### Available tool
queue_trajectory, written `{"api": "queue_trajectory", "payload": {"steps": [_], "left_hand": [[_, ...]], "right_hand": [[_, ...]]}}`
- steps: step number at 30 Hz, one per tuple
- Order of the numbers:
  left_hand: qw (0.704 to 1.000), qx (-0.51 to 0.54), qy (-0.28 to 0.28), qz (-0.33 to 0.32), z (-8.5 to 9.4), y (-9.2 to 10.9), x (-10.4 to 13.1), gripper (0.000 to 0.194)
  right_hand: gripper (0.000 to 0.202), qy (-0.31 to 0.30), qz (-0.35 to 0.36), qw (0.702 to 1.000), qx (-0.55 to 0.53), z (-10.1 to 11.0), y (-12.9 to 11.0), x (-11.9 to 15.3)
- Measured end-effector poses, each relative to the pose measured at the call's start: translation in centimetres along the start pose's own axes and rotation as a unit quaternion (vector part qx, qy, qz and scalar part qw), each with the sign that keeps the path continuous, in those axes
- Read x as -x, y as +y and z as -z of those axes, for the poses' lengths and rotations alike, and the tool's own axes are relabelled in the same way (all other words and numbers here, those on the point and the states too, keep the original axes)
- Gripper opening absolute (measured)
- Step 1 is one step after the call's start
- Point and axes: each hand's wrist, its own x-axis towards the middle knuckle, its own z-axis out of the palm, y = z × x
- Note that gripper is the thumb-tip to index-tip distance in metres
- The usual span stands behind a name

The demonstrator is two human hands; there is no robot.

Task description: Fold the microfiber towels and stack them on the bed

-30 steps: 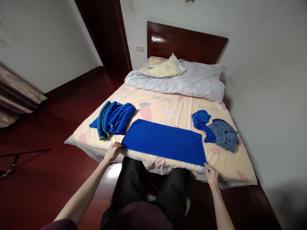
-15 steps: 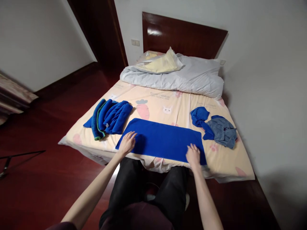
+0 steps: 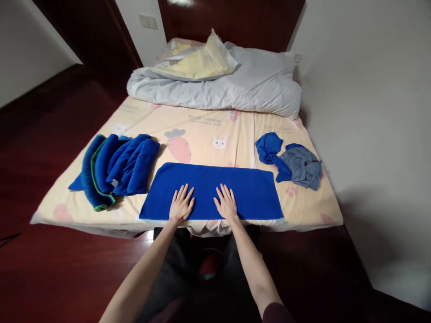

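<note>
A blue towel (image 3: 205, 184) lies spread flat along the near edge of the bed, longer side to side than front to back. My left hand (image 3: 182, 204) rests palm down on its left half, fingers spread. Palm down too, my right hand (image 3: 226, 202) lies right of the towel's middle with its fingers apart. Neither hand holds anything. To the left are rolled blue towels (image 3: 133, 163), one of them a roll with green edging (image 3: 90, 172). On the right sit a crumpled blue cloth (image 3: 269, 148) and a crumpled grey cloth (image 3: 303, 166).
The bed (image 3: 202, 123) has a pale sheet printed with carrots and rabbits. A folded light-grey quilt (image 3: 262, 85) and a yellow cloth (image 3: 202, 63) lie by the dark headboard (image 3: 229, 22). A wall (image 3: 363, 112) stands at the right; dark red floor (image 3: 67, 264) shows at the left.
Both hands have come inward from near the towel's ends and now lie flat on it. The towel's near edge looks straighter. The camera view has shifted closer over the bed.
</note>
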Motion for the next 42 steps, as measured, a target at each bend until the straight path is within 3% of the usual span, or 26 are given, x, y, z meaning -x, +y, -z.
{"api": "queue_trajectory", "payload": {"steps": [5, 9, 12, 16, 22, 25, 28, 32, 36, 39, 42], "left_hand": [[0.998, -0.011, 0.033, 0.043, 0.8, -1.7, 0.4, 0.061], [0.993, -0.024, 0.060, 0.101, 2.3, -5.4, 1.2, 0.062], [0.989, -0.026, 0.065, 0.133, 3.5, -8.0, 1.5, 0.064], [0.986, -0.021, 0.057, 0.156, 4.2, -9.2, 1.5, 0.065], [0.985, -0.059, 0.068, 0.146, 4.2, -8.0, 1.3, 0.063], [0.990, -0.064, 0.046, 0.113, 5.0, -7.8, 0.2, 0.058], [0.991, -0.054, 0.038, 0.116, 5.9, -8.9, -2.6, 0.051], [0.965, 0.008, 0.098, 0.244, 6.7, -12.1, -8.1, 0.051], [0.942, 0.123, 0.064, 0.305, 6.9, -14.9, -12.8, 0.050], [0.919, 0.170, 0.044, 0.352, 6.9, -15.7, -14.3, 0.049], [0.911, 0.212, 0.085, 0.344, 6.6, -16.4, -14.4, 0.051]], "right_hand": [[0.061, 0.035, -0.077, 0.995, 0.050, 3.5, 7.2, 2.0], [0.062, 0.086, -0.149, 0.981, 0.089, 6.1, 13.1, 4.3], [0.064, 0.131, -0.199, 0.965, 0.111, 6.8, 15.5, 5.2], [0.063, 0.154, -0.217, 0.955, 0.129, 6.4, 16.1, 5.2], [0.064, 0.165, -0.211, 0.953, 0.141, 5.9, 15.9, 4.9], [0.064, 0.171, -0.208, 0.953, 0.139, 5.9, 16.0, 4.9], [0.064, 0.173, -0.208, 0.952, 0.140, 6.0, 15.9, 4.9], [0.064, 0.176, -0.208, 0.951, 0.145, 6.0, 15.7, 4.8], [0.064, 0.178, -0.208, 0.950, 0.150, 6.1, 15.7, 4.7], [0.062, 0.177, -0.206, 0.951, 0.151, 6.2, 15.6, 4.7], [0.062, 0.173, -0.208, 0.951, 0.148, 6.3, 15.4, 4.7]]}}
